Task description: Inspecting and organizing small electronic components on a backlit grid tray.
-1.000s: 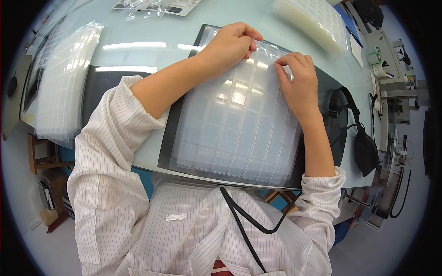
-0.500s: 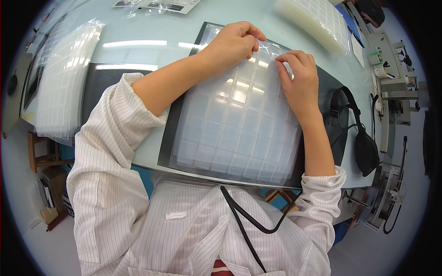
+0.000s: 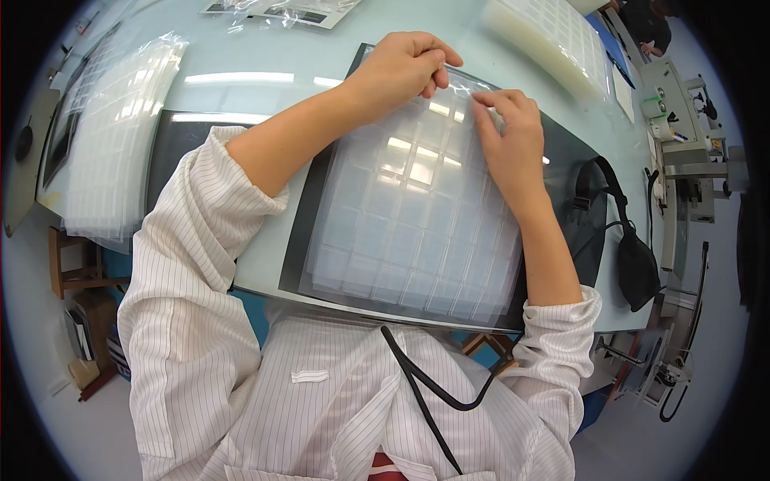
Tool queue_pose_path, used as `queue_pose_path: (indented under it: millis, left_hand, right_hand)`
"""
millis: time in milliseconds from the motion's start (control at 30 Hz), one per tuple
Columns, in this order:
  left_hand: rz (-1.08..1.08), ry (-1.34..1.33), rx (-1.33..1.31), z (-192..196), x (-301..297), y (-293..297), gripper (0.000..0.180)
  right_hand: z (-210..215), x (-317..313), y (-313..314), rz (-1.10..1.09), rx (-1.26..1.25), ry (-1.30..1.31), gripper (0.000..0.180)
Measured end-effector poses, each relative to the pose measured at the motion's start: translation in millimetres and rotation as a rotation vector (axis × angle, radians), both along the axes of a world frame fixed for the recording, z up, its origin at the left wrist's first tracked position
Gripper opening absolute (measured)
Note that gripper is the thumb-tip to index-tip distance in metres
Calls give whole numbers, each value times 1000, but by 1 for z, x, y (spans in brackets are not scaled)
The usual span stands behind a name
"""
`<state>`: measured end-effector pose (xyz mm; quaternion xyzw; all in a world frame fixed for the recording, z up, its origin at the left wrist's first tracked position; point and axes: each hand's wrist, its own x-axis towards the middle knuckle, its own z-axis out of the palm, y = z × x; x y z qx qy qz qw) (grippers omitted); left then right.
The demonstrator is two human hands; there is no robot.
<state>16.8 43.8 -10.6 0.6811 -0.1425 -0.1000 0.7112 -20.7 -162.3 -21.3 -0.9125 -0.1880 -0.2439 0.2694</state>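
A stack of clear plastic pocket sheets [image 3: 385, 240], divided into a grid of small pockets, lies before me on a dark mat [image 3: 301, 250]. At its far edge my left hand [image 3: 405, 70] is closed, thumb and curled fingers pinching the rim of the top sheet. My right hand [image 3: 513, 136] is at the far right corner, its thumb and forefinger closed together on the same sheet's edge. Reflected light glares on the pockets between the hands. Just where the fingertips meet the film is partly hidden.
Another stack of clear pocket sheets [image 3: 112, 152] lies at the left, and a thick pale stack [image 3: 553, 40] at the far right. A black strap with a pouch [image 3: 638, 268] hangs at the right table edge. Loose clear film [image 3: 277, 10] lies at the back. Another person [image 3: 648, 24] appears far right.
My left hand has shifted slightly away from me along the far edge. My right hand has moved a little to the left. Both stay at the sheet's far edge.
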Motion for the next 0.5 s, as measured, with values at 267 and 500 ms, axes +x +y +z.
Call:
queue_pose_path:
  millis: [267, 500]
  left_hand:
    - [63, 107, -83, -6, 3, 1, 28]
    - [36, 153, -96, 3, 7, 3, 28]
  right_hand:
    - [5, -1, 4, 59, -150, -44, 8]
    - [7, -2, 7, 114, -157, -31, 7]
